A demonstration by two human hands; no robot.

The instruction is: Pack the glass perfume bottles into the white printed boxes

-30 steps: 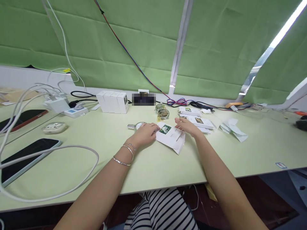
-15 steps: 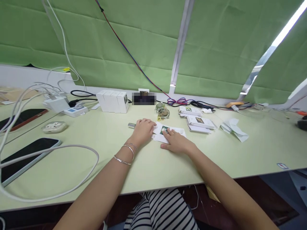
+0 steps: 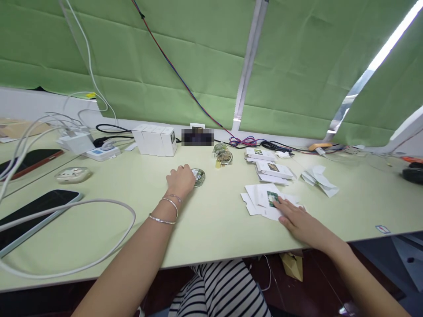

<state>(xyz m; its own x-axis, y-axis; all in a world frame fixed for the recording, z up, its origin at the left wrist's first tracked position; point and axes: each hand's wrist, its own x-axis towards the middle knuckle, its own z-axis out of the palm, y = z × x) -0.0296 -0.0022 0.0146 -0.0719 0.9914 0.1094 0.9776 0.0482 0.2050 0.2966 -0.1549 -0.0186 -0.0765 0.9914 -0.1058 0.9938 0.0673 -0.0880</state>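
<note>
Left hand point(image 3: 181, 181) at bottle point(image 3: 199, 177), right point(image 3: 299, 222) on carton point(image 3: 260, 197)

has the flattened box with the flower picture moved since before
Yes. The flattened box has slid right and nearer the person; it now lies closer to the small sticker, with the right hand on it.

Bright, even light covers the pale table point(image 3: 211, 229), leaving faint, soft shadows. White daylight glares through a slanted gap in the green blinds point(image 3: 185, 44) at upper right. The floor point(image 3: 313, 275) is dim. Wide-angle distortion stretches the edges; the flattened carton's point(image 3: 261, 198) print blurs; 1 dark patch point(image 3: 197, 137) is pixelated.
</note>
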